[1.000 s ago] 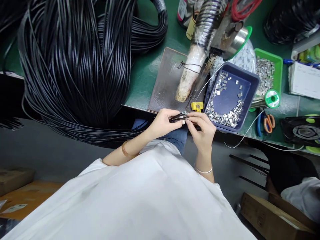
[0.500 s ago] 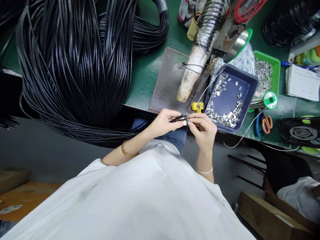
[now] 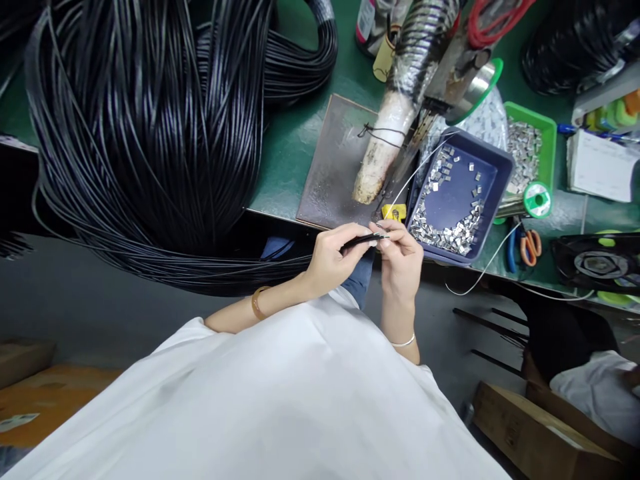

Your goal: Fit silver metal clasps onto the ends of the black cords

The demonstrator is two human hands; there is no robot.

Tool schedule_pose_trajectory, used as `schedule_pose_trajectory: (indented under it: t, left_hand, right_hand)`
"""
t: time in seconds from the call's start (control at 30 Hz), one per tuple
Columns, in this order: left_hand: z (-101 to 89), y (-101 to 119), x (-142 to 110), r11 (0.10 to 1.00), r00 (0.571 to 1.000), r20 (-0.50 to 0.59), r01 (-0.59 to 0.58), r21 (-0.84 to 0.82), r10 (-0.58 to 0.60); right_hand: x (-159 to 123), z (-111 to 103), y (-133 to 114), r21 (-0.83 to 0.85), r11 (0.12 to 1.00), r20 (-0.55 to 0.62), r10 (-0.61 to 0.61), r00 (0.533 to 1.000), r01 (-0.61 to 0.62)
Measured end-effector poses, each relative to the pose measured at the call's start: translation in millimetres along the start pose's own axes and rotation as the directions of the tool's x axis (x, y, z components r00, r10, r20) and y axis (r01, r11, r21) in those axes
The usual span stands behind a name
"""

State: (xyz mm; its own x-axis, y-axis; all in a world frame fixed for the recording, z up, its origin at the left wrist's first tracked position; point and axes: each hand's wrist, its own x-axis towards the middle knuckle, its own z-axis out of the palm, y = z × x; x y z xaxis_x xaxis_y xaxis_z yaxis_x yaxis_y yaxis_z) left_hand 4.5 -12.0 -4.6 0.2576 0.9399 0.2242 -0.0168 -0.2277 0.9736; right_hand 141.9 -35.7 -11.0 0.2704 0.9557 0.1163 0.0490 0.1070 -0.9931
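Note:
My left hand (image 3: 334,259) is closed around a few thin black cables (image 3: 361,239), whose stripped tips point right. Just in front of my body, my right hand (image 3: 403,261) meets it, thumb and fingers pinched at those tips. Whatever small piece lies between the right fingertips is too small to make out. Past the hands sits a yellow clip-like piece (image 3: 394,213), at the edge of a dark board (image 3: 330,180). A thin pale wire (image 3: 414,175) runs down from a metal spool with a green rim (image 3: 476,90) toward my right fingers.
A huge bundle of black cable (image 3: 150,133) hangs over the bench edge at left. At right stand a blue tray (image 3: 493,230) and a green tray (image 3: 549,143) with small metal pieces, then orange-handled pliers (image 3: 530,248). A wrapped duct (image 3: 380,147) leans over the board. Another person's sleeve (image 3: 593,393) shows lower right.
My left hand has turned a little and moved slightly right with the cables. My right hand has rotated more upright and shifted left, its fingers still at the cable tips.

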Motion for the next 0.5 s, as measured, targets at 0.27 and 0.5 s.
schedule_pose_trajectory:
  t: [0.27, 0.5]
  left_hand:
    - [-14.6, -3, 13, 0.728, 0.844, 0.323, 0.534, -0.431, -0.428]
    - [-12.4, -2, 22, 0.749, 0.871, 0.231, 0.491, -0.445, -0.434]
  right_hand:
    - [-5, 3, -10, -0.29, 0.951, -0.074, -0.132, 0.989, 0.105]
    - [-6, -3, -16, -0.523, 0.756, -0.044, -0.485, 0.873, 0.394]
